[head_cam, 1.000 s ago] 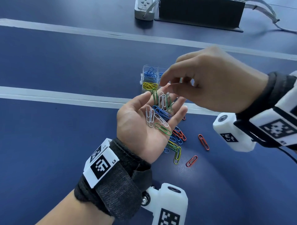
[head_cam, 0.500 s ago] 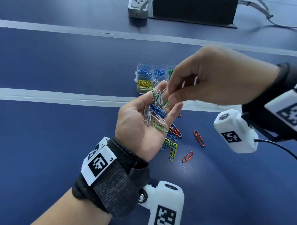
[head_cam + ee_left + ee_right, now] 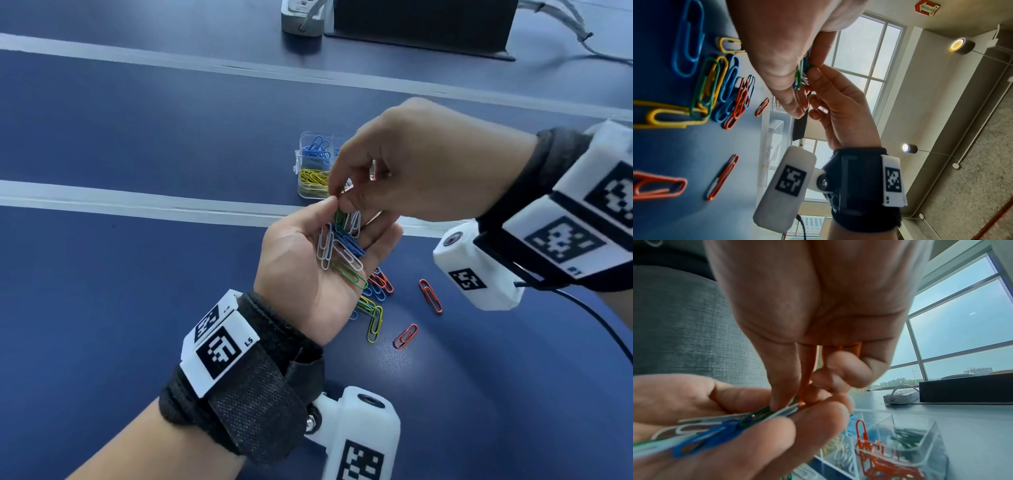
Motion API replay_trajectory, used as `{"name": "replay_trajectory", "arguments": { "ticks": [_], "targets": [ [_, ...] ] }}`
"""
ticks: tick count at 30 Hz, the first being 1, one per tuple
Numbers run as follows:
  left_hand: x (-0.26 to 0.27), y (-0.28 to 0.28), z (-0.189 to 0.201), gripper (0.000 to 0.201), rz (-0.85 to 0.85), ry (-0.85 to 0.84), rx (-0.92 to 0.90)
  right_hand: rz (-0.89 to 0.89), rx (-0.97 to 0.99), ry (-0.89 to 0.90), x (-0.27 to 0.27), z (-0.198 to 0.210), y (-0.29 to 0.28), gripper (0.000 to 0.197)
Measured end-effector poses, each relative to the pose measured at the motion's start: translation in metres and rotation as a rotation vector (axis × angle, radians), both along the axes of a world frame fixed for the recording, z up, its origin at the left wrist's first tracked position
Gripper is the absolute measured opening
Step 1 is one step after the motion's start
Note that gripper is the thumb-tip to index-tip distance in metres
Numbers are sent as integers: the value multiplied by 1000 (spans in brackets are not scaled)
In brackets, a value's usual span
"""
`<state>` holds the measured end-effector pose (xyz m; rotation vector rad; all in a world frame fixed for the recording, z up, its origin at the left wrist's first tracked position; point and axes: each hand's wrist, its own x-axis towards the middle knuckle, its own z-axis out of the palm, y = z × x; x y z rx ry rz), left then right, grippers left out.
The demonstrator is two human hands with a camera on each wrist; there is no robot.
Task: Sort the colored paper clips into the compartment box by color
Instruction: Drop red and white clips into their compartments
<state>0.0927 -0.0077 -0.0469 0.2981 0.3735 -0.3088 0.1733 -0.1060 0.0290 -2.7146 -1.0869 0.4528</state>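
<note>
My left hand (image 3: 359, 226) lies palm up and lightly cupped, carrying several white, blue and green paper clips (image 3: 339, 250). From above, my right hand (image 3: 342, 202) reaches in, thumb and forefinger pinching a green clip (image 3: 340, 221) near the left fingertips. That pinched green clip (image 3: 764, 413) shows close up in the right wrist view, beside a white one. The clear compartment box (image 3: 298, 164) stands just behind the hands, partly hidden, with blue and yellow clips in its left cells. Red, white and green cells (image 3: 920, 423) show in the right wrist view.
A loose pile of mixed clips (image 3: 373, 308) lies on the blue table under my left hand, with two red clips (image 3: 430, 295) (image 3: 406, 335) to its right. A power strip (image 3: 303, 17) and a black stand (image 3: 421, 24) sit at the far edge.
My right hand's fingertips came down from above the left palm onto the clips and closed on the green one. The left hand cupped slightly more.
</note>
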Motion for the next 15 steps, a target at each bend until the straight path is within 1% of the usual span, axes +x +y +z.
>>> {"name": "replay_trajectory", "arguments": {
  "ticks": [3,5,7,9,12,15],
  "targets": [
    [0,2,0,33,6,-17,-17,-8,97,-5,0,6,-3,11],
    [0,3,0,37,30,-20,-37,-2,205,-17,-2,11,-8,11],
    [1,5,0,40,73,-12,-62,57,351,-30,-9,15,-13,10],
    [2,9,2,37,95,-12,-73,154,425,-57,-22,9,-17,8],
    [2,13,4,40,67,-4,-64,308,403,-146,-41,-11,-20,6],
    [0,13,6,43,41,-6,-64,349,346,-158,-46,-21,-25,12]
  ]
}}
